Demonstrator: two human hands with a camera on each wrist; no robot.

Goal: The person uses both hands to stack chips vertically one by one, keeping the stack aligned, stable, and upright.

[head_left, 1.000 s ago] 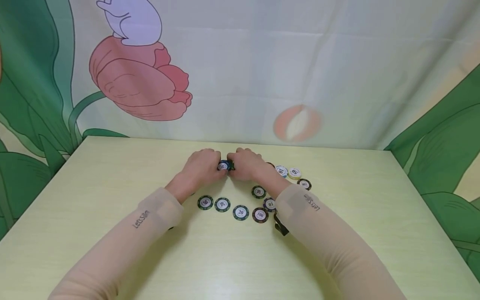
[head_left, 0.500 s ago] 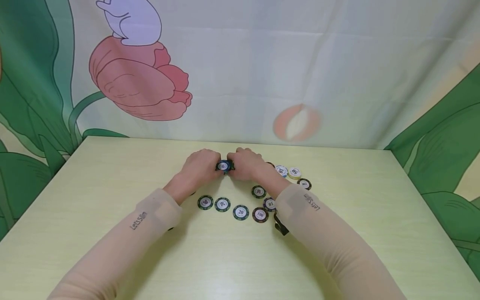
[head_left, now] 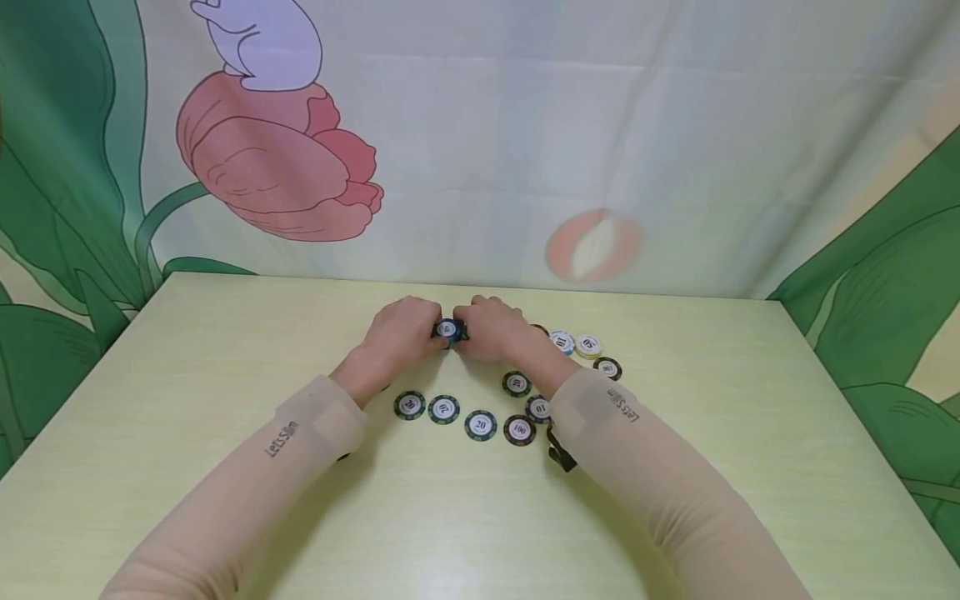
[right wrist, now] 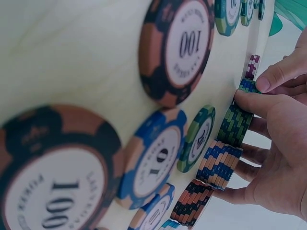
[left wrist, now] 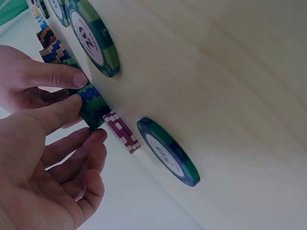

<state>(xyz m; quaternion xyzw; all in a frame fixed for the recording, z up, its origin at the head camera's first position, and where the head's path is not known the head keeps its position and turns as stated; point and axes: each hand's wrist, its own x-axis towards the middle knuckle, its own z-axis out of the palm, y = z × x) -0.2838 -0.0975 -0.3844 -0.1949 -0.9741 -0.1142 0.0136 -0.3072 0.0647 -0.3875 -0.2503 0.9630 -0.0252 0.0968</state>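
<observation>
At the back of the table, my left hand (head_left: 405,329) pinches a stack of blue and green poker chips (left wrist: 93,103) between thumb and fingers. Right against it, my right hand (head_left: 491,329) grips a green chip stack (right wrist: 235,122), its thumb in front and its fingers behind. The two thumbs nearly meet. A short maroon and white chip stack (left wrist: 122,132) stands on the left hand's side. Along the right hand's fingers come a blue and orange stack (right wrist: 219,164) and a brown and black stack (right wrist: 192,203). In the head view the hands hide most of this row.
Several loose chips lie in front, among them a green 20 chip (head_left: 481,425) and a brown 100 chip (head_left: 520,430). A yellow-edged chip stack (head_left: 588,345) stands to the right. A black object (head_left: 561,454) is partly hidden under the right forearm. A printed curtain (head_left: 480,150) hangs behind.
Slightly more of the blue-topped stack shows between the hands than a second ago, as the left fingers shifted a little. The right hand and the loose chips stay put.
</observation>
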